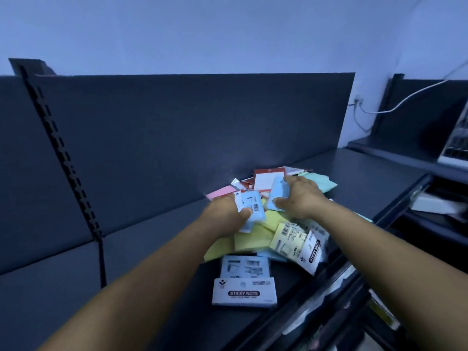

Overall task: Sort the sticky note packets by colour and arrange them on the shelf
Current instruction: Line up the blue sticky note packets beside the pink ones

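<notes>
A mixed heap of sticky note packets (255, 236) lies on the dark shelf (152, 249), with yellow, pink, green, red and blue ones showing. My left hand (225, 214) grips a stack of blue packets (252, 206) above the heap. My right hand (301, 196) holds another blue packet (277, 193) just right of it, thumb below and fingers on top. One blue packet (244, 282) labelled STICKY NOTE lies apart at the front of the heap.
A dark back panel (190, 127) rises behind the shelf, with a slotted upright (63, 153) at the left. Lower shelves with goods (354, 287) run along the right front edge. White cables (405, 97) hang at the far right wall.
</notes>
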`<action>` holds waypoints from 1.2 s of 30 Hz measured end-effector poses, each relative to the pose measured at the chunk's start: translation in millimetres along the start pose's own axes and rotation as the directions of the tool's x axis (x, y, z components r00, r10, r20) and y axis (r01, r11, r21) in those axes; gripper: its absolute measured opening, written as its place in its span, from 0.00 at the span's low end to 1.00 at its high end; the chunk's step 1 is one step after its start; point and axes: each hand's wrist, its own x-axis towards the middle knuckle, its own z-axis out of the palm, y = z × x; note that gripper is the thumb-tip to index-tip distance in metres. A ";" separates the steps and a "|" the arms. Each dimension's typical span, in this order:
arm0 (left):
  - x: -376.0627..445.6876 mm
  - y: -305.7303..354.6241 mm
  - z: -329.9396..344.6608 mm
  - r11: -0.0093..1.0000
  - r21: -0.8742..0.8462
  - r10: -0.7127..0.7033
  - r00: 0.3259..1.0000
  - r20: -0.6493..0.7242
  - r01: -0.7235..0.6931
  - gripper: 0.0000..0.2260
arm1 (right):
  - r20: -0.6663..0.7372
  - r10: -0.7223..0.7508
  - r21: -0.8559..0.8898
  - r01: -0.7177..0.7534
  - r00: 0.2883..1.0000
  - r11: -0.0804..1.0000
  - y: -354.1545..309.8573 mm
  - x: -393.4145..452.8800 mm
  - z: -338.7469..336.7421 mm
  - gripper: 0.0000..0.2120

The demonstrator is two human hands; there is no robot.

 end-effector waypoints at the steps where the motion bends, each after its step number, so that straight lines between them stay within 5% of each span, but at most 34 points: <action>1: 2.6 1.6 -1.3 1.000 -0.003 -0.012 1.000 0.006 0.012 0.18 | 0.009 0.022 -0.009 -0.022 1.000 1.000 2.3 4.3 -0.5 0.40; 8: 22.6 -2.4 -9.0 0.925 -0.320 -0.208 0.978 0.025 0.205 0.36 | 0.088 0.054 0.106 -0.063 0.995 0.992 5.4 27.3 -9.7 0.56; 12: 28.6 -11.0 -6.0 0.791 -0.565 -0.263 0.964 0.034 0.236 0.20 | 0.003 -0.022 0.298 0.020 1.000 0.954 1.8 34.4 -8.2 0.54; 15: 24.4 -12.4 -9.7 0.671 -0.711 -0.279 0.960 0.021 0.211 0.09 | -0.069 -0.032 0.428 0.058 0.997 0.902 -1.2 42.9 -10.0 0.48; 21: 14.0 -4.6 -24.2 0.435 -0.895 -0.295 0.954 -0.044 0.093 0.08 | 0.019 -0.226 0.688 0.151 0.974 0.710 -34.1 47.6 -9.4 0.25; 27: -6.1 -22.1 -31.6 0.453 -0.887 -0.376 0.921 -0.097 0.092 0.03 | 0.181 -0.372 0.845 0.050 0.910 0.533 -76.7 36.1 -2.5 0.19; 28: -10.5 -26.4 -32.1 0.454 -0.886 -0.402 0.909 -0.106 0.097 0.08 | 0.208 -0.408 0.870 0.022 0.889 0.492 -82.4 32.8 -1.8 0.19; 31: -27.9 -39.0 -34.5 0.412 -0.910 -0.445 0.882 -0.152 0.051 0.17 | 0.259 -0.529 0.883 0.023 0.808 0.468 -96.9 24.8 3.4 0.26; 34: -49.9 -50.2 -42.1 0.372 -0.928 -0.458 0.871 -0.179 0.005 0.14 | 0.247 -0.618 0.853 0.135 0.746 0.504 -112.0 13.5 8.3 0.40; 36: -63.9 -59.4 -46.4 0.333 -0.942 -0.506 0.837 -0.208 -0.034 0.13 | 0.291 -0.616 0.838 0.116 0.732 0.534 -125.6 2.5 13.2 0.41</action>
